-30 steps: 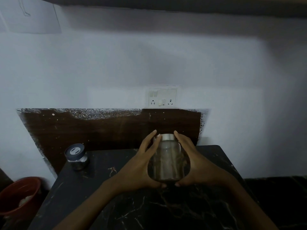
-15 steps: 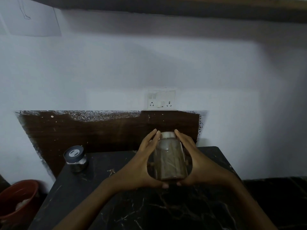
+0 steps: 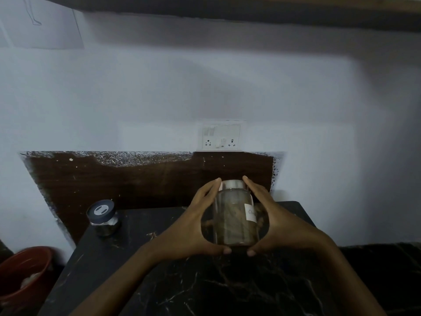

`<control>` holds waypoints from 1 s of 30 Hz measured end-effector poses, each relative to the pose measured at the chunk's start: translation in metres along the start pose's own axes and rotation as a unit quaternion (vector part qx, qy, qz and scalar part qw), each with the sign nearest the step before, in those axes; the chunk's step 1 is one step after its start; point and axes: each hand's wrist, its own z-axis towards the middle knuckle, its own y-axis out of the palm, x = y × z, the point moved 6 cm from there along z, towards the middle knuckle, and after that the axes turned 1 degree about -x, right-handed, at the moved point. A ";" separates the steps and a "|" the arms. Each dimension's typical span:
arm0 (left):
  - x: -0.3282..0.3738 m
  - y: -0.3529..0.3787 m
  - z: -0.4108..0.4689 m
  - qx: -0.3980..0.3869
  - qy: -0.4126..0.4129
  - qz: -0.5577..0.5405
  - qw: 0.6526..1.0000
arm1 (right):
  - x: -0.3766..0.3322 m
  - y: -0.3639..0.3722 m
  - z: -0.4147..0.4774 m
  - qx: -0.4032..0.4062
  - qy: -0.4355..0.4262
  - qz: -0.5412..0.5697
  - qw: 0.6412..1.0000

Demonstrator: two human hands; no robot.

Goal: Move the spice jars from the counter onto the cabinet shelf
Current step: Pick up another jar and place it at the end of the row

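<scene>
Counter (image 3: 205, 288) of dark veined stone fills the lower part of the room, with a brown panel (image 3: 136, 179) behind it and a dark ledge (image 3: 227, 8) high above that could be the cabinet's underside. Off the counter's left edge sits a red bucket (image 3: 22, 272). Both hands are clasped round a clear jar (image 3: 234, 215) with a silver lid, left hand (image 3: 193, 226) and right hand (image 3: 275, 226) on either side, thumbs meeting under its base. I would say the pick-up is in hand; next comes a steady lift upward, keeping the jar upright. A smaller dark-lidded jar (image 3: 103, 217) waits at the back left corner. Compared with a second ago, the jar has turned, so a white label (image 3: 250, 212) now faces out on its right side.
</scene>
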 end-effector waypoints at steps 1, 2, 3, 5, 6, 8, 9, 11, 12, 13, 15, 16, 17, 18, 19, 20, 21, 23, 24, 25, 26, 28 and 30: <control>-0.001 0.001 0.001 -0.008 -0.002 0.022 1.000 | -0.002 0.001 0.002 0.005 -0.002 -0.014 1.000; -0.002 0.001 0.002 -0.013 -0.004 0.044 0.999 | -0.004 0.002 0.003 0.011 -0.005 -0.030 0.999; -0.001 0.002 0.003 -0.014 -0.005 0.061 0.998 | -0.006 0.004 0.005 0.016 -0.010 -0.043 0.999; -0.001 0.003 0.004 -0.007 -0.002 0.088 0.996 | -0.008 0.006 0.007 0.024 -0.019 -0.058 0.998; -0.001 0.002 0.005 0.001 0.000 0.098 0.995 | -0.009 0.006 0.007 0.027 -0.022 -0.063 0.997; 0.000 -0.001 0.004 0.017 0.003 0.092 0.996 | -0.009 0.003 0.006 0.022 -0.027 -0.054 0.998; -0.001 -0.002 0.003 0.022 0.002 0.082 0.996 | -0.008 0.001 0.005 0.013 -0.027 -0.036 0.999; -0.001 -0.004 0.001 0.033 0.001 0.058 0.998 | -0.006 -0.002 0.003 -0.006 -0.022 0.001 1.000; -0.002 -0.005 0.000 0.035 0.001 0.044 0.998 | -0.004 -0.002 0.003 -0.012 -0.017 0.009 1.000; -0.003 -0.005 -0.001 0.032 -0.002 0.032 0.999 | -0.003 -0.002 0.002 -0.012 -0.014 0.010 1.000; -0.006 -0.003 -0.001 0.015 -0.011 0.019 1.000 | 0.000 0.000 0.004 -0.001 -0.012 0.006 1.000; -0.008 -0.003 -0.001 0.006 -0.016 0.024 1.000 | 0.001 0.001 0.005 0.006 -0.012 0.001 1.000; -0.010 -0.002 0.000 0.001 -0.018 0.036 0.999 | 0.001 0.003 0.007 0.012 -0.012 -0.008 1.000; -0.010 -0.002 0.001 0.001 -0.018 0.051 0.999 | 0.001 0.003 0.008 0.016 -0.013 -0.018 1.000; -0.010 -0.002 0.002 0.005 -0.017 0.068 0.998 | 0.000 0.004 0.010 0.021 -0.014 -0.028 0.999; -0.010 -0.002 0.003 0.009 -0.015 0.086 0.996 | -0.001 0.004 0.011 0.025 -0.015 -0.038 0.999; -0.009 -0.002 0.005 0.011 -0.013 0.100 0.995 | -0.002 0.005 0.012 0.029 -0.017 -0.047 0.998; -0.009 -0.003 0.006 0.016 -0.014 0.103 0.995 | -0.004 0.004 0.012 0.033 -0.021 -0.057 0.998; -0.010 -0.004 0.006 0.019 -0.016 0.091 0.996 | -0.005 0.003 0.012 0.031 -0.024 -0.060 0.997; -0.010 -0.005 0.005 0.023 -0.017 0.077 0.997 | -0.005 0.002 0.011 0.025 -0.024 -0.059 0.998; -0.009 -0.006 0.004 0.026 -0.018 0.062 0.998 | -0.005 0.000 0.010 0.018 -0.023 -0.050 0.998; -0.008 -0.007 0.002 0.029 -0.019 0.034 0.999 | -0.004 -0.004 0.007 0.010 -0.022 -0.024 0.999; -0.005 -0.008 0.002 0.029 -0.018 0.019 0.999 | -0.004 -0.007 0.005 0.013 -0.019 -0.020 1.000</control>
